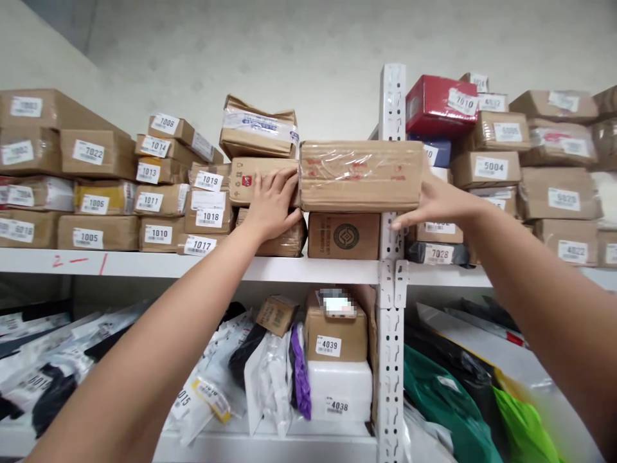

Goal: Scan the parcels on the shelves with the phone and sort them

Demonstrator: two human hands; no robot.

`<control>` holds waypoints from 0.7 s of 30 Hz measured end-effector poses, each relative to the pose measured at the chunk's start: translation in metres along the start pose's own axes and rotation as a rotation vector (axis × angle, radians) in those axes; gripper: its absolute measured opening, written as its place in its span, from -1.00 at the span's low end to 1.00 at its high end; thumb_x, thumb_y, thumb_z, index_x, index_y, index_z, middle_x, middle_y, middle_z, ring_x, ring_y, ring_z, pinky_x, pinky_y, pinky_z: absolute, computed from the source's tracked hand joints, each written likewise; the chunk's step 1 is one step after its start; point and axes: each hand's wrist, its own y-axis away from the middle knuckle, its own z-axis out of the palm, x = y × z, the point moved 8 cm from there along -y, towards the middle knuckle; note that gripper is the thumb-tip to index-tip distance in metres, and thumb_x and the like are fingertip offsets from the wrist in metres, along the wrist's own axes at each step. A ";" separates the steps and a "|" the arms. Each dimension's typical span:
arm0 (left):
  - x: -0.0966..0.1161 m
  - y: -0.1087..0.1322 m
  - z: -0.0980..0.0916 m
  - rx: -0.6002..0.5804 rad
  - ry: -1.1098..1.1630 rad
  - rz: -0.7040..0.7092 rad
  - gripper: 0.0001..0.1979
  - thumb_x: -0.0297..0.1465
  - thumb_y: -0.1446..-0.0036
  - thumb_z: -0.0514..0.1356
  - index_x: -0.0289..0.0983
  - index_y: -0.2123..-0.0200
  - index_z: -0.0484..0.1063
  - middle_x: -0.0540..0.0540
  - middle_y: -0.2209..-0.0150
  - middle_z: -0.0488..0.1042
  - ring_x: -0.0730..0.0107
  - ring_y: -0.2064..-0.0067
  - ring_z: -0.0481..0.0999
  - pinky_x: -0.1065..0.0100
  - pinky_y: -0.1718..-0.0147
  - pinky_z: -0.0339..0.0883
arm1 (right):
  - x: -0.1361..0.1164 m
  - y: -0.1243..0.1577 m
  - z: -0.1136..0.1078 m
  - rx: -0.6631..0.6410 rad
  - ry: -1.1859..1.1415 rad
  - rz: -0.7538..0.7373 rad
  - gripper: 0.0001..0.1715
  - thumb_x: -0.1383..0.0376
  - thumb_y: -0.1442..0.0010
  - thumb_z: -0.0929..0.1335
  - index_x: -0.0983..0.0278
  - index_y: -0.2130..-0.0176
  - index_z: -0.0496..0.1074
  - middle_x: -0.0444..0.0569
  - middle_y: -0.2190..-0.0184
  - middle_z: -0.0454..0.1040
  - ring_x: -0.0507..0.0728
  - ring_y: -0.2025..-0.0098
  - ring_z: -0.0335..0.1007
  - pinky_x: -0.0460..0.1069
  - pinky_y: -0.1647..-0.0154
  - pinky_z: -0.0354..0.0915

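A long brown cardboard box (361, 175) wrapped in clear tape rests on a smaller box with a round logo (344, 236) on the upper shelf. My left hand (272, 206) presses against the long box's left end, fingers curled over the boxes beside it. At its right end my right hand (434, 204) grips the edge, thumb underneath. Both arms reach up and forward, holding the box between them.
The white shelf (289, 269) carries stacks of numbered brown parcels left and right, with a red box (436, 103) at the upper right. A white upright post (393, 257) stands just behind the long box. Below lie bags, boxes 4039 and 4038 (340, 392), and green bags (448, 405).
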 end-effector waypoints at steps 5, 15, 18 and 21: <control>-0.005 -0.005 -0.002 0.034 0.008 -0.022 -0.18 -0.13 -0.03 0.15 -0.25 -0.33 0.01 -0.33 -0.36 -0.04 -0.21 -0.38 -0.15 -0.23 -0.28 -0.49 | -0.047 0.003 -0.005 0.100 0.116 -0.204 0.22 0.06 0.10 0.57 0.10 -0.35 -0.04 0.11 -0.31 0.02 0.29 -0.36 -0.05 0.15 -0.38 -0.02; -0.001 -0.005 -0.003 0.038 -0.006 -0.053 -0.23 -0.16 -0.06 0.12 -0.18 -0.33 0.01 -0.27 -0.39 -0.11 -0.14 -0.41 -0.27 -0.29 -0.25 -0.63 | -0.006 -0.013 0.026 -0.033 0.215 -0.121 0.13 0.02 0.09 0.55 0.19 -0.32 0.11 0.10 -0.13 0.15 0.28 -0.20 0.16 0.14 -0.27 0.15; -0.003 -0.004 -0.004 0.070 0.000 -0.059 -0.27 -0.17 -0.05 0.14 -0.12 -0.30 0.07 -0.24 -0.39 -0.08 -0.13 -0.40 -0.23 -0.31 -0.26 -0.58 | 0.015 -0.015 0.044 -0.072 0.284 -0.061 0.11 0.01 0.07 0.53 0.20 -0.32 0.10 0.09 -0.13 0.14 0.32 -0.18 0.17 0.20 -0.25 0.16; -0.004 -0.009 -0.004 0.111 0.031 -0.041 -0.29 -0.19 -0.02 0.19 -0.07 -0.27 0.13 -0.22 -0.36 -0.01 -0.14 -0.38 -0.15 -0.31 -0.27 -0.54 | 0.023 -0.017 0.054 -0.081 0.419 -0.021 0.07 -0.03 0.03 0.50 0.23 -0.31 0.09 0.16 -0.15 0.15 0.38 -0.21 0.11 0.27 -0.26 0.10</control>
